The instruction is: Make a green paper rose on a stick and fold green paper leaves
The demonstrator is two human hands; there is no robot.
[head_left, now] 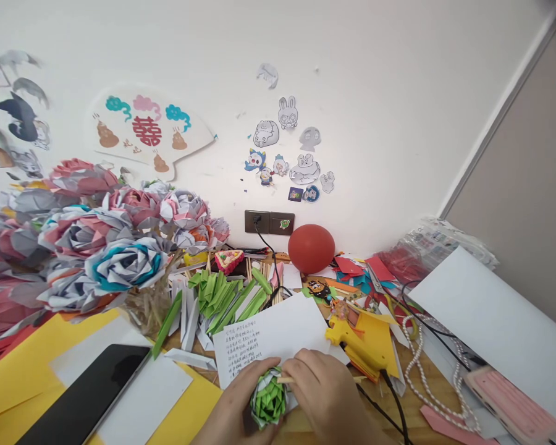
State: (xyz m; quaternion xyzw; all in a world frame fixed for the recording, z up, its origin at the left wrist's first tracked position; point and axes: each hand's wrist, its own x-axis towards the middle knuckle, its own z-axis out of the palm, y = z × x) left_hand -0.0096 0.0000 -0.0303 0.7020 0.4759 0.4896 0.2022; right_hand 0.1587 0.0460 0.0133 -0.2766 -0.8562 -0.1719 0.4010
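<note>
My left hand (243,398) is wrapped around a green and white folded paper flower (269,400), low in the view near the table's front. In my right hand (322,389) a thin wooden stick (285,380) is pinched, its end against the flower's upper right edge. Beneath and behind both hands lies a white sheet with handwriting (245,346). A yellow glue gun (356,346) rests just right of my right hand, its black cord running toward the front. Folded green paper strips (217,293) are heaped behind the sheet.
Finished paper flowers (125,266) crowd the left in a vase. A black phone (88,395) lies on yellow and white paper. A red balloon (311,247) sits by the wall. Scissors (375,281), a bead string (414,364) and a pink device (512,402) lie at right.
</note>
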